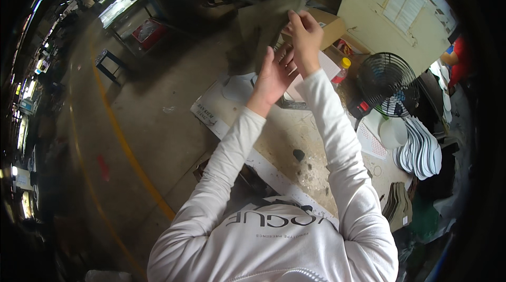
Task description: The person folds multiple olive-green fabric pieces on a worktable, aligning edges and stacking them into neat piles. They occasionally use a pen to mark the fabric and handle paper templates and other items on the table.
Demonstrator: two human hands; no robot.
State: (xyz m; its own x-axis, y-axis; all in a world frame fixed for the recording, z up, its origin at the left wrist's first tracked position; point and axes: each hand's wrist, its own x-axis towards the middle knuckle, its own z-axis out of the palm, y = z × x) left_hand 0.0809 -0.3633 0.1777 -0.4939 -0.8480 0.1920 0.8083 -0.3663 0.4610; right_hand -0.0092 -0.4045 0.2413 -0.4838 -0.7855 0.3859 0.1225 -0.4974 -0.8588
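My right hand [307, 38] is raised over the far part of the worktable [284, 129], thumb and forefinger pinched at the edge of a thin, dark grey-green sheet [258, 26]. The sheet is smeared by motion, and its full outline is hard to make out. Just below and to the left, my left hand [272, 79] has its palm turned up with thumb and fingers apart. Some of its fingertips pass behind the right wrist. Beneath the hands lie a pale pink sheet or pad [328, 65] and a light grey flat piece [237, 88].
A cardboard box [329, 26] sits beyond my right hand. To the right stand a yellow-capped bottle [342, 70], a black fan [387, 82], a white roll [392, 132] and stacked pale cut pieces [419, 150]. A blue stool [109, 65] is on the floor at left.
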